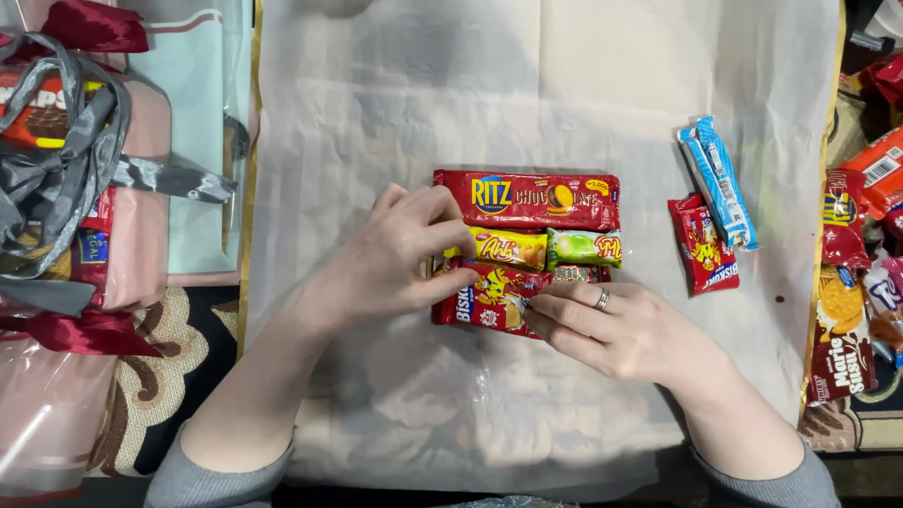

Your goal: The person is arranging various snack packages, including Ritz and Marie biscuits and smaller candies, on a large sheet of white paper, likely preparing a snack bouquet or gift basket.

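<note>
Your left-hand fingers (442, 246) pinch the near end of the yellow snack bar (503, 248), which lies just below the long red cracker pack (527, 199) at the middle of the white sheet (376, 113). Your left hand (400, 259) hides the left ends of the packs. Below the cracker pack, your right hand (611, 329) rests narrow-fingered on the red biscuit pack (489, 296), seemingly gripping its edge, and covers its right part. Right of the cracker pack, bare sheet lies before the blue wafer packs (717, 179); further right, snacks are cut off by the frame.
</note>
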